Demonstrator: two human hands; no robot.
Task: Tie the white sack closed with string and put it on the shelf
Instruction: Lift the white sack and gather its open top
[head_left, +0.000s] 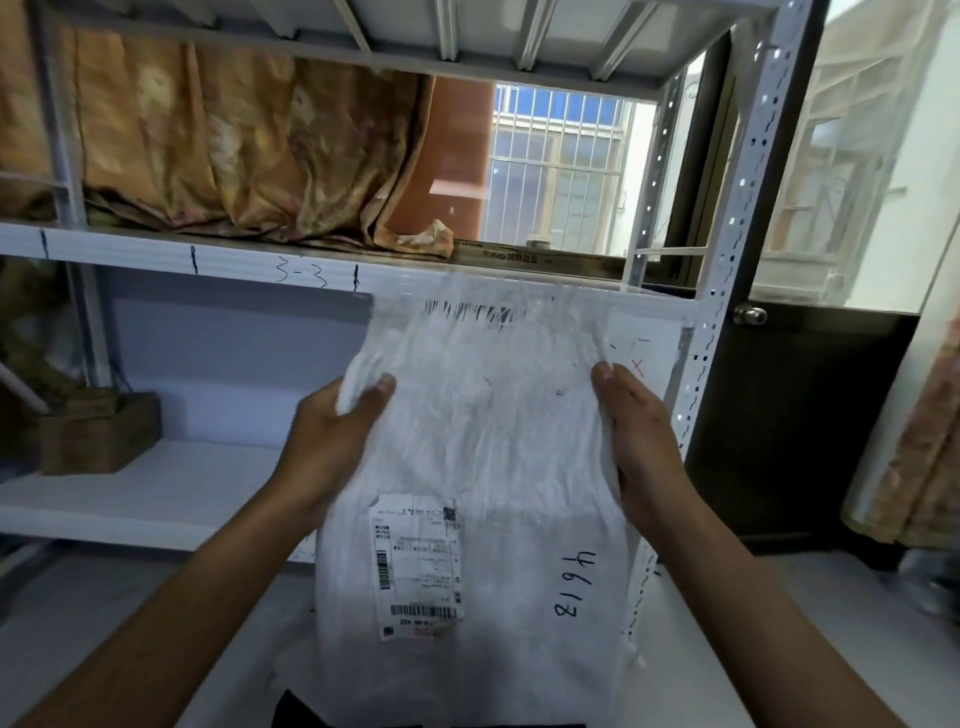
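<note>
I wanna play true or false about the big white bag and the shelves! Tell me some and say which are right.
1. Both hands, left hand and right hand, grip the white sack. True.
2. String is tied round the sack. False: no string shows.
3. The sack has a paper label with barcodes. True.
4. The sack lies on the shelf. False: it is held up in front.
5. A brown box sits on the shelf. True.

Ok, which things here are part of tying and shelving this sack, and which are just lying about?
Part of the job:
white sack
left hand
right hand
shelf

Lying about:
wooden box
patterned cloth
door knob

No string visible.
</note>
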